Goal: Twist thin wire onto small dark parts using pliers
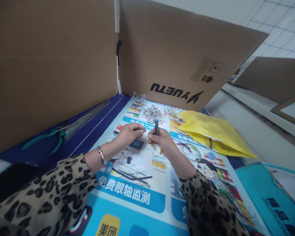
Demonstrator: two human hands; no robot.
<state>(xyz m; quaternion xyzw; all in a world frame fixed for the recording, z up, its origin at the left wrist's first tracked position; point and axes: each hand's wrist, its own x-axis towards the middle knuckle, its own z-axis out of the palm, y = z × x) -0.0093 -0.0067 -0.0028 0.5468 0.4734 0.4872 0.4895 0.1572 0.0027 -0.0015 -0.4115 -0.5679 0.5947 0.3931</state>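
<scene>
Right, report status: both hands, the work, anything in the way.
Right hand gripping yellow-handled pliers. Left hand pinched closed, contents too small to tell. Dark box close by left hand; tangled wires beyond both.

The only camera here sits on the head, I notice. It looks forward and down, quite near to the left hand (130, 133) and the right hand (163, 141), toward the cardboard panel (172, 52) behind.
</scene>
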